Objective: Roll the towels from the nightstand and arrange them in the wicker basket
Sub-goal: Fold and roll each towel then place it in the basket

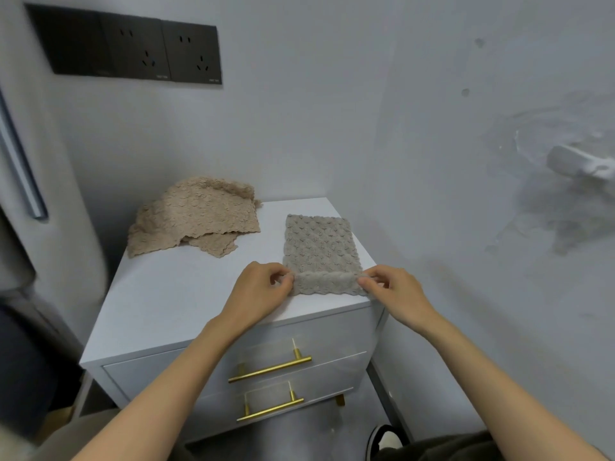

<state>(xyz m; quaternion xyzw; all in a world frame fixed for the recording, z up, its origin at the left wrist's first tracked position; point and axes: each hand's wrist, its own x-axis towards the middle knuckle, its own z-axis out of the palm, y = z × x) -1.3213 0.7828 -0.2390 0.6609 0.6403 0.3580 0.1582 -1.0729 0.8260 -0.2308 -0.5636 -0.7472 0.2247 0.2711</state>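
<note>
The small grey bumpy towel (321,252) lies flat on the white nightstand with gold bar handles (186,294), near its front right corner. Its near edge is folded over. The left hand (263,289) pinches that edge's left end, and the right hand (396,287) pinches the right end. A pile of tan bumpy towels (196,216) sits at the back left. Black wall sockets (133,49) hang on the pale wall (332,111) behind.

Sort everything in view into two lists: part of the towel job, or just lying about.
Job: grey towel, its near edge pinched by left hand and right hand; beige towel heap at the back; white nightstand.
Lying about: wall sockets; brass drawer handles; shoe on the floor.
</note>
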